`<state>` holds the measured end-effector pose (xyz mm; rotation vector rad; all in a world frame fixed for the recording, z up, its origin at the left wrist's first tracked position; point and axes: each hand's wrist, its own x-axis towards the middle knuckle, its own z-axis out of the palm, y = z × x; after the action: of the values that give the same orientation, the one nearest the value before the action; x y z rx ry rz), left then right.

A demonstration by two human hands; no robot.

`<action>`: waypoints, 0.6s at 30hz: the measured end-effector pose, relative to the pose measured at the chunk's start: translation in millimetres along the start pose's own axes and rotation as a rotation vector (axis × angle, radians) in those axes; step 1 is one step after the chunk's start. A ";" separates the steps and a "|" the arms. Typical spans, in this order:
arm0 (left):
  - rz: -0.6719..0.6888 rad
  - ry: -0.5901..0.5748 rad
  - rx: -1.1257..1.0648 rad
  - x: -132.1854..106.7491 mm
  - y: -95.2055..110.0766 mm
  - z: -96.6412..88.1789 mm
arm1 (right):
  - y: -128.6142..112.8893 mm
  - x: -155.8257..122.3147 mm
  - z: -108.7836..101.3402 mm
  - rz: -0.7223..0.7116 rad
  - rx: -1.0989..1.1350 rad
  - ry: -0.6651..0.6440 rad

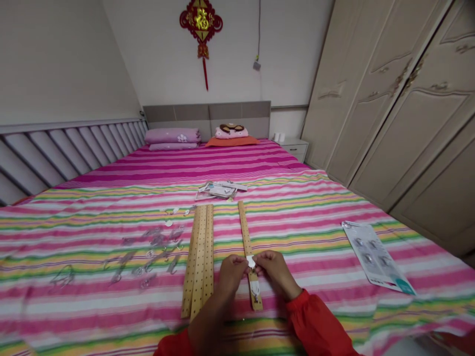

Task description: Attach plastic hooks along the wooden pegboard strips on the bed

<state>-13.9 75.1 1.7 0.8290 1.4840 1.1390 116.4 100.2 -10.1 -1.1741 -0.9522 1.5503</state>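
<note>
Across the striped bedspread [297,237], we had our left hand [232,274] and right hand [278,272] together, fingers pinching a white clip [251,262] on a holed wooden strip [245,230]. A second clip [255,291] sat just below our grip. Three more strips [198,259] lay just left of it, clear clips [149,253] farther left, and a printed card [376,257] well right.

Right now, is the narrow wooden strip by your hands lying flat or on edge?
Flat: the wooden strip lies face-up on the striped bedsheet.
</note>
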 end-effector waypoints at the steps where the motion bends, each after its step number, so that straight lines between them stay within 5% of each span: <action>1: -0.001 0.000 0.006 0.4 -0.1 0.1 | 0.2 0.5 0.7 -0.005 -0.008 0.003; 18: 0.006 0.004 0.187 9.9 -0.2 -0.8 | 9.6 2.6 5.1 -0.060 -0.092 0.089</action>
<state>-16.8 83.9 -1.6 0.9597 1.6092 1.0174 109.0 100.1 -18.6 -1.2567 -0.9990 1.4079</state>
